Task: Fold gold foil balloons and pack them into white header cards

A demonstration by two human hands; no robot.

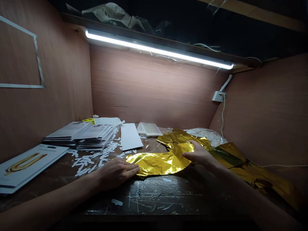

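Note:
A flat, shiny gold foil balloon point(158, 163) with a curved outline lies across the middle of the dark worktop. My left hand point(117, 171) rests on its left end, fingers lying flat and close together over the foil; the thumb is hidden. At the other end my right hand point(198, 154) is closed on the balloon, thumb in front, lifting that part slightly. More gold foil balloons point(267, 179) are heaped on the right, partly under my right forearm, and another piece of gold foil point(166, 138) lies just behind.
Stacks of printed cards point(93, 136) stand at the back left, before them a packaging card point(29, 165) picturing a gold U. White paper scraps point(86, 162) litter the worktop point(149, 199). Behind are a white card point(131, 136), clear bags point(149, 129) and a lit tube lamp point(158, 49).

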